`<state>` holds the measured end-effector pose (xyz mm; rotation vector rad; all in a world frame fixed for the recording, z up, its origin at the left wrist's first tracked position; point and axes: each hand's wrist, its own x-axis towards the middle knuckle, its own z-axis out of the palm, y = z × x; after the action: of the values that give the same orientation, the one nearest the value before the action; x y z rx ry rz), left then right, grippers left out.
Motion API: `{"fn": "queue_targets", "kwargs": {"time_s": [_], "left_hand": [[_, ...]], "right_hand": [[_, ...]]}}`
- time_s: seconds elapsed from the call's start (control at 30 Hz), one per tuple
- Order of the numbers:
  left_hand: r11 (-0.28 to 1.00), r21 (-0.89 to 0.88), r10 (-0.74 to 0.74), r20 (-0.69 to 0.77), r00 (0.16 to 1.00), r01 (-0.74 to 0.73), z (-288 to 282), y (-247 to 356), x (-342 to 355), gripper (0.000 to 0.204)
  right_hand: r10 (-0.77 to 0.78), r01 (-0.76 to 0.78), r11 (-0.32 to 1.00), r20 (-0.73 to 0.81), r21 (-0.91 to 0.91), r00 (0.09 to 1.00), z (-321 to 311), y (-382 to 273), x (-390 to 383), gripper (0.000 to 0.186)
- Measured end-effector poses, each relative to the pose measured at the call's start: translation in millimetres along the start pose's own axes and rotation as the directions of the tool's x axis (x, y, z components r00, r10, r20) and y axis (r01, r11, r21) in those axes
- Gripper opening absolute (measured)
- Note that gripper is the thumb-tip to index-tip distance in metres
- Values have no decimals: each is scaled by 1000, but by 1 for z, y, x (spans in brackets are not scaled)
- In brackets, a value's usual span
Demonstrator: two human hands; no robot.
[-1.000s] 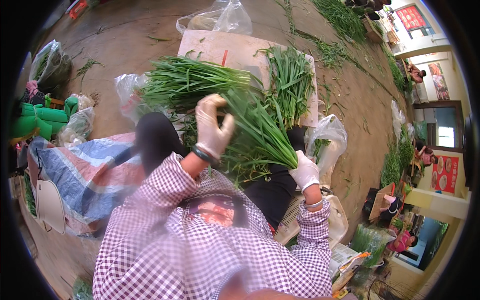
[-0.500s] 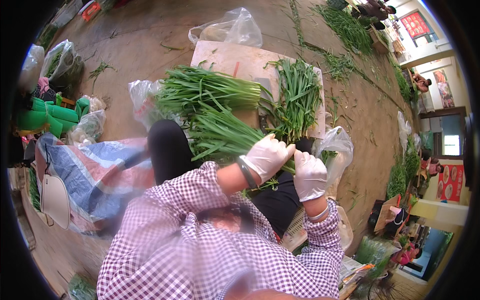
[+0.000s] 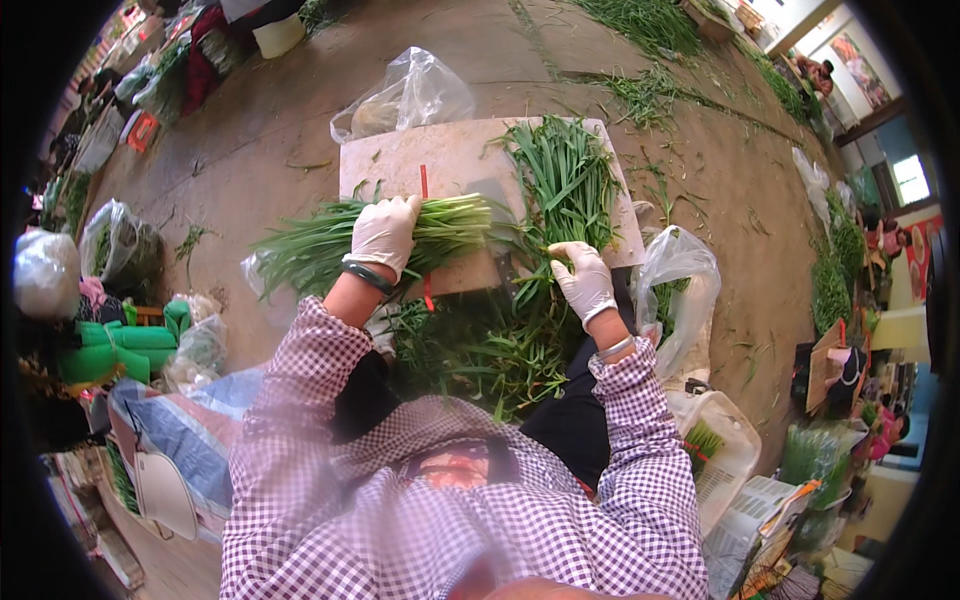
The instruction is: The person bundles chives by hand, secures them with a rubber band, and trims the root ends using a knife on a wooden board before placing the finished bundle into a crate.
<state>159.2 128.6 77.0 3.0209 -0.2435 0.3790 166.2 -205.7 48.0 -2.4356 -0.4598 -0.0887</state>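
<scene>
My left hand, in a white glove, is closed over a bundle of long green garlic chives lying across the pale board. The pale cut-looking stems point right and the leaves spread left. A red strip shows above and below the bundle, running beneath it. My right hand, also gloved, has thumb and forefinger slightly apart at the lower end of a loose pile of chives on the board's right side. Between the two lies a partly hidden grey cleaver blade.
Loose leaves cover my lap. Plastic bags stand behind the board and at its right. A pale crate is by my right leg; a striped sheet lies left. Other people and heaps of greens line the right.
My hands have parted from the handful of chives they held together over my lap. The left moved up-left onto the bundle, the right to the loose pile. The whole view has shifted.
</scene>
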Motion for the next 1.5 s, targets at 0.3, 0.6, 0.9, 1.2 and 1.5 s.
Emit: {"fn": "queue_targets", "kwargs": {"time_s": [0.3,0.6,0.9,1.2,1.5], "left_hand": [[993,118,26,-61,998,-19,44,-9,21,7],[899,432,-66,-41,997,77,22,-23,37,19],[953,-188,-173,312,934,239,86,-26,24,69],[960,-197,-121,349,929,199,72,-25,28,109],[962,-187,-112,386,916,197,70,-26,31,118]], "right_hand": [[53,15,881,-130,473,990,56,-31,62,15],[146,-59,811,-103,582,984,99,-23,85,16],[152,-25,783,-152,622,977,109,-34,95,13],[-166,241,937,-284,253,944,105,-53,102,19],[-404,380,912,-180,-153,897,127,-56,90,18]]}}
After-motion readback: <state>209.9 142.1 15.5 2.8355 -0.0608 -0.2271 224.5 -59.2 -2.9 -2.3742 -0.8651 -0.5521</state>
